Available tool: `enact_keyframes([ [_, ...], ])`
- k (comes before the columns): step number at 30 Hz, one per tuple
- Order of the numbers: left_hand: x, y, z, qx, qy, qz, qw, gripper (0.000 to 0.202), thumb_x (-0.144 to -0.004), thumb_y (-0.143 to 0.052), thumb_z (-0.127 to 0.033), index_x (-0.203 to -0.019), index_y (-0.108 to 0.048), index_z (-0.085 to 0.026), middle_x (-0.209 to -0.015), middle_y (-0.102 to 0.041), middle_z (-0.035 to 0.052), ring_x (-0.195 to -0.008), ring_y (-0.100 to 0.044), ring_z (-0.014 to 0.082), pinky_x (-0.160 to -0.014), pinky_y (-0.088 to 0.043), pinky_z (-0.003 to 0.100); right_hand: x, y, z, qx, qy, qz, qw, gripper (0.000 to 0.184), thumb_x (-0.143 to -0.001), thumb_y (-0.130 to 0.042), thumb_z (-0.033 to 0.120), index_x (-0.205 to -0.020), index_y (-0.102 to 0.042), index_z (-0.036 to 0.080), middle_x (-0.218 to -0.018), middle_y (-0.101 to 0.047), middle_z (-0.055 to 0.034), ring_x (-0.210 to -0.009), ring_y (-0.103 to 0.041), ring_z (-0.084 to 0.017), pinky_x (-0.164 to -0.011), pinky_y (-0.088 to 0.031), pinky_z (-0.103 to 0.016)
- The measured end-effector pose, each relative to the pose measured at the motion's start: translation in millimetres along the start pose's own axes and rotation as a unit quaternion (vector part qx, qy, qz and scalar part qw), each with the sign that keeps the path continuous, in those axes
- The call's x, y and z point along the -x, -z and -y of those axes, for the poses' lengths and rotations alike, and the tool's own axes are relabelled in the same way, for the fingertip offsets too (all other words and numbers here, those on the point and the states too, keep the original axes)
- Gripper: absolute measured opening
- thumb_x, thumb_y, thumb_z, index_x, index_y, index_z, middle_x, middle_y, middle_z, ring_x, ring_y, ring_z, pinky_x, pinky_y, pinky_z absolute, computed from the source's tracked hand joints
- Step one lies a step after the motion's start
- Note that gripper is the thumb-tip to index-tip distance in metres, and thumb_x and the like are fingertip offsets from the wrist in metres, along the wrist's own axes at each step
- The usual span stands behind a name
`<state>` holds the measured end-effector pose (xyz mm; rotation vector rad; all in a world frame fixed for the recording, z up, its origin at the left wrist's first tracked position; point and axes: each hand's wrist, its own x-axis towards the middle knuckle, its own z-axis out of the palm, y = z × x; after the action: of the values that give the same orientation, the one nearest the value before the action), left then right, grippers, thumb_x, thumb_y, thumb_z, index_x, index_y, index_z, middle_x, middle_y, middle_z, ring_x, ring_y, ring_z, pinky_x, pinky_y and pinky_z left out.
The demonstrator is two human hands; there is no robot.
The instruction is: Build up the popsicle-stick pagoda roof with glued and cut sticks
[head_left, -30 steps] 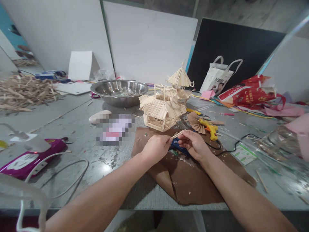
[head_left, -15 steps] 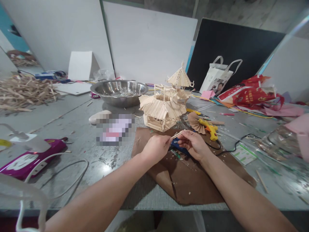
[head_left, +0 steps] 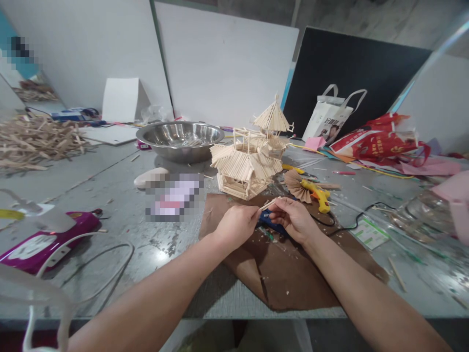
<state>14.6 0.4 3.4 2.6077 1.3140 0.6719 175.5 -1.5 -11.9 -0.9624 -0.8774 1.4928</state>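
Observation:
My left hand and my right hand meet over a brown paper sheet, and both pinch a small bundle of thin wooden sticks. The fingers of each hand are closed on it. Just beyond the hands stands a model pagoda built of wooden sticks. A blue tool lies under the hands on the paper. A yellow glue gun rests to the right of the model, beside a small pleated paper fan.
A steel bowl sits behind the model. A heap of wooden sticks lies far left, a magenta device with white cable near left. Bags, pink paper and a clear bottle crowd the right. Boards lean against the back.

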Motion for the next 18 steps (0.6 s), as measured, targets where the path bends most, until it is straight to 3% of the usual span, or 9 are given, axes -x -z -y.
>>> enact_keyframes([
  [18,0.6,-0.1,-0.1,-0.012,-0.016,-0.002,1.0,0.031,-0.082,-0.031,-0.027,-0.067,-0.056,-0.016,-0.06,-0.058,0.0032,-0.055,-0.05,0.0107,-0.052,-0.031,0.02,0.6,-0.3,0.5,0.003,0.002,-0.008,1.0,0.015,-0.062,-0.063,0.028,-0.059,-0.058,0.014,-0.054,-0.062,0.0013,-0.046,-0.058,-0.008,-0.042,-0.049,-0.016],
])
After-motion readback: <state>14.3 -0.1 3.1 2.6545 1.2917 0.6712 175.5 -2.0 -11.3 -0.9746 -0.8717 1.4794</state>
